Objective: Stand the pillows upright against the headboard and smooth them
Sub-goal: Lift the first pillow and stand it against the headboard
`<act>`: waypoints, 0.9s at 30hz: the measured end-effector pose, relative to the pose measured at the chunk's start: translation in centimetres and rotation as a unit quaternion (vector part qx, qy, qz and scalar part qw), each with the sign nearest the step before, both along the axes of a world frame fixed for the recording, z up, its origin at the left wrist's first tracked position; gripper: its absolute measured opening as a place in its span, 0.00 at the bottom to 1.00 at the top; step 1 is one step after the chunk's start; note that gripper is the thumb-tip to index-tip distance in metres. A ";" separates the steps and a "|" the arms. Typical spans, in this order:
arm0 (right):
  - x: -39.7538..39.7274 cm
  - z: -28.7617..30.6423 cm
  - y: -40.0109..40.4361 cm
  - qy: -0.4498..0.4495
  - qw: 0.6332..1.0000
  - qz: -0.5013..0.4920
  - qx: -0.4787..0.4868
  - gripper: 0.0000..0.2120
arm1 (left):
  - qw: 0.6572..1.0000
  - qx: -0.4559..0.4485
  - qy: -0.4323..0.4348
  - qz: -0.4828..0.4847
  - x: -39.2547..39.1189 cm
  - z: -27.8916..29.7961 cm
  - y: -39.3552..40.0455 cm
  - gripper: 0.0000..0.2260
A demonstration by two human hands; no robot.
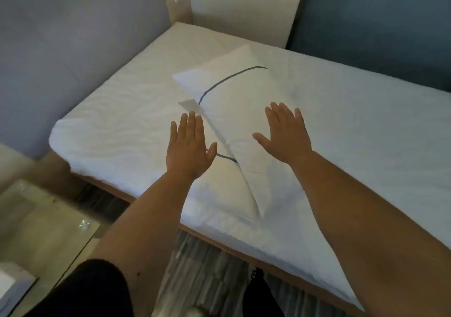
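The bed (341,126) fills most of the view, its white sheet spreading out on every side of the two open hands. The padded headboard (61,55) stands well beyond the left hand's fingertips, off to that hand's outer side, with nothing leaning on it.

Two pillows lie flat and overlapping. The upper pillow (239,102), marked with a dark stripe, runs from under the right hand away past its fingertips. The lower pillow (219,190) lies beneath both wrists, partly covered by the upper one, its near end at the bed's edge.

The right hand (285,133) is spread wide, fingers apart, palm down on or just over the upper pillow; contact cannot be told. The left hand (189,148) is likewise open and flat, holding nothing, over the seam where the two pillows meet.

By my reading the task is at its start: both pillows are flat and neither is gripped. The next move calls for closing both hands on the upper pillow's edges, lifting it, and carrying it leftward to stand against the headboard
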State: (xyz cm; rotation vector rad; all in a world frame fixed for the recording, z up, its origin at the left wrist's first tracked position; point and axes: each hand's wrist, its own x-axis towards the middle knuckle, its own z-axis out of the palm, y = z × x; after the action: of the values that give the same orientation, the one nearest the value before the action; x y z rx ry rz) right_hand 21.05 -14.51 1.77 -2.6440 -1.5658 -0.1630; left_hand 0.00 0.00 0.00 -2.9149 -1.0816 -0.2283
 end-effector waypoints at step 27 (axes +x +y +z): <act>23.7 -11.1 11.5 0.226 0.963 -0.143 0.021 0.42 | 0.893 -0.277 -0.128 0.331 21.6 -11.7 4.0 0.39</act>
State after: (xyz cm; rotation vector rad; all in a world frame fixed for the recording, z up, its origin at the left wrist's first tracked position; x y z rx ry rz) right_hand 44.71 -3.01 -9.31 -2.6085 -1.0273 0.3654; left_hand 21.65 3.95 -11.65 -2.7326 -2.4508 -0.3240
